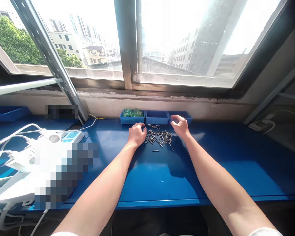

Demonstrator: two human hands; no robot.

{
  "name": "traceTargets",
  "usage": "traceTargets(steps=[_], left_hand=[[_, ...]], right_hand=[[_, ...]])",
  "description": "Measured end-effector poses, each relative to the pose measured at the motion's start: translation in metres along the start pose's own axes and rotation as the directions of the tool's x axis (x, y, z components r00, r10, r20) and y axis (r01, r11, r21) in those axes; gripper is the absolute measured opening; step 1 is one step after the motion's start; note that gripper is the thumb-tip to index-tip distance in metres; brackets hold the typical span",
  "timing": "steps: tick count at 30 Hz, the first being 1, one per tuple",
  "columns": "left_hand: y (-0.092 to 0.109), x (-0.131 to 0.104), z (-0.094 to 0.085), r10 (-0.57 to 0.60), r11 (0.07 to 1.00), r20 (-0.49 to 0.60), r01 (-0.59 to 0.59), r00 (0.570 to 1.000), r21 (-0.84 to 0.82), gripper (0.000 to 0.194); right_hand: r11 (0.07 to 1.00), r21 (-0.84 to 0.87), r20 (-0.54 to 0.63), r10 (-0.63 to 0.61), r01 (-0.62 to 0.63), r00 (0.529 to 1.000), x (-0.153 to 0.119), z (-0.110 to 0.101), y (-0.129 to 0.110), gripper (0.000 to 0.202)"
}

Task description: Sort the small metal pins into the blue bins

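Observation:
A loose pile of dark metal screws [164, 137] lies on the blue tabletop between my hands. My left hand [137, 133] rests at the left edge of the pile, fingers loosely bent and thumb apart, with nothing visible in it. To the right, my right hand [180, 126] hovers in front of the right blue bin [188, 118], its thumb and fingers apart; no item shows between them. One screw [155, 151] lies by itself nearer to me. Behind the pile stand a middle blue bin [157, 120] and a left blue bin [132, 120] holding green packets [132, 113].
A white device with cables [17, 188] and a power strip [73, 135] occupy the left of the blue table [226, 154]. A metal shelf post [71, 90] rises at the left. Windows [186, 42] stand behind. Another power strip [262, 124] lies far right.

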State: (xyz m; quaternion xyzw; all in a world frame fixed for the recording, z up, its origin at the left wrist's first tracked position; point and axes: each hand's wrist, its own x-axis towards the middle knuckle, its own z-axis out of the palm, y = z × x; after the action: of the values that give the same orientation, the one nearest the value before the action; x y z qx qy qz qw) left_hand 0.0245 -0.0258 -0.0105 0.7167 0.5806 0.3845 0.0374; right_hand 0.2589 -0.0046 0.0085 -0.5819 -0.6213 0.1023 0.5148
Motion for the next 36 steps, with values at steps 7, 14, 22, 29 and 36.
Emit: traceTargets(steps=[7,14,22,29,36], left_hand=[[-0.005,0.004,0.003,-0.062,0.996,0.043,0.058,0.997,0.075,0.022],[-0.005,0.003,0.006,-0.034,0.995,0.116,0.023,0.993,0.093,0.024],[-0.001,-0.001,0.006,0.012,0.993,0.164,-0.03,0.986,0.111,0.032],[-0.005,0.001,0.008,0.024,0.99,0.196,-0.05,0.98,0.131,0.034],[-0.005,0.001,0.009,0.015,0.991,0.288,-0.052,0.958,0.122,0.047]], right_hand=[[0.969,-0.246,-0.022,-0.014,0.008,1.0,0.012,-0.009,0.023,0.051],[0.958,-0.287,0.026,-0.019,0.025,0.999,0.006,-0.002,0.027,0.054],[0.912,-0.376,0.168,-0.108,0.165,0.98,0.012,0.016,-0.002,0.054],[0.904,-0.383,0.389,-0.028,0.189,0.921,0.036,0.022,-0.024,0.069],[0.915,-0.258,0.435,-0.177,0.311,0.883,0.011,0.015,-0.028,0.037]])
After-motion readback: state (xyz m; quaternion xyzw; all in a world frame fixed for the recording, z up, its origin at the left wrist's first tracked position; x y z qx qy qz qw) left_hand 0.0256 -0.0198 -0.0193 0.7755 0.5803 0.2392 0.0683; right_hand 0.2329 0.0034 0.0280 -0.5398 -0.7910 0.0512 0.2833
